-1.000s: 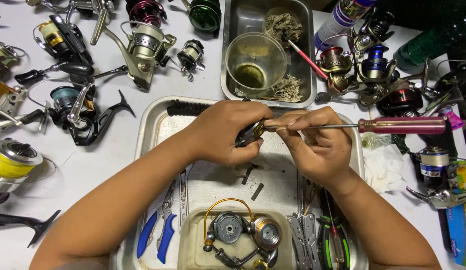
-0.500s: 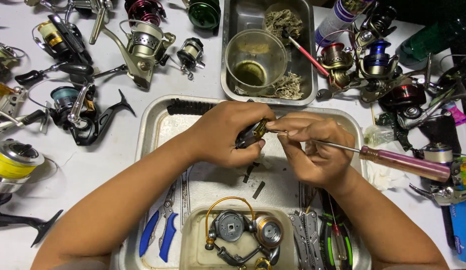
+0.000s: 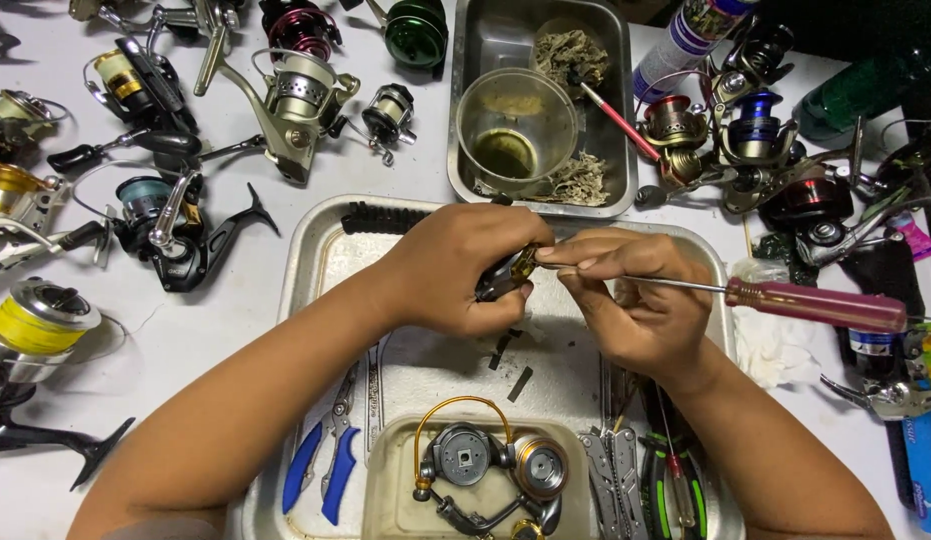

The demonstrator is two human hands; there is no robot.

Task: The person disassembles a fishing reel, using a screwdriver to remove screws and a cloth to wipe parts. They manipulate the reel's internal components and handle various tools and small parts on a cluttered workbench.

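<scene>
My left hand (image 3: 455, 265) grips a small dark and brass fishing-reel part (image 3: 512, 270) above a metal tray (image 3: 307, 250). My right hand (image 3: 635, 300) holds a screwdriver with a dark red handle (image 3: 815, 303), its shaft lying across my fingers and its tip hidden at the part. My right fingertips touch the part too. Small dark loose pieces (image 3: 510, 365) lie on the white cloth under my hands.
A partly dismantled reel (image 3: 485, 465) sits in a beige tub near me, with blue-handled pliers (image 3: 325, 465) and a multitool (image 3: 610, 480) beside it. A second tray (image 3: 475, 60) holds a plastic cup (image 3: 515, 130). Many spinning reels (image 3: 285, 100) crowd both sides.
The screwdriver handle swung down and then partly back up on the right while the tip stayed at the part. My left hand has kept its grip without moving.
</scene>
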